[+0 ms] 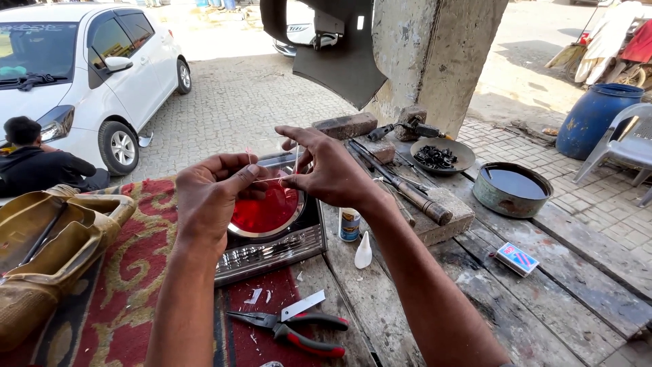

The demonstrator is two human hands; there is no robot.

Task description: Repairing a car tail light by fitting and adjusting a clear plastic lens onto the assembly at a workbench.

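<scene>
- White hatchback parked on paving at upper left, largest in view; seated person in dark clothing just in front of its bumper.
- Concrete pillar at top centre, with a dark plastic car panel hanging in front of it.
- Weathered plank workbench across the lower right, partly covered at left by a red patterned rug.
- Blue drum and pale plastic chair at far right, off the bench.
- Tan moulded car part lying on the rug at lower left.
- Car tail lamp with round red lens and chrome-ribbed housing, resting on the rug edge directly under both hands.
- Round metal tin of dark liquid on the bench at right; shallow bowl of black bits behind it.
- Brick near the pillar; soldering iron with wooden handle on a stone block.
- Left hand raised above the lamp, fingers curled closed, thumb and forefinger pinching one end of a thin clear strip.
- Right hand just beside it, forefinger and thumb pinched on the other end of the strip, remaining fingers spread loosely.
- Red-handled pliers on the rug near the bottom edge, beside a small metal blade.
- Small matchbox on the planks at right.
- Little glue bottle standing beside the lamp, white conical cap just next to it.
</scene>
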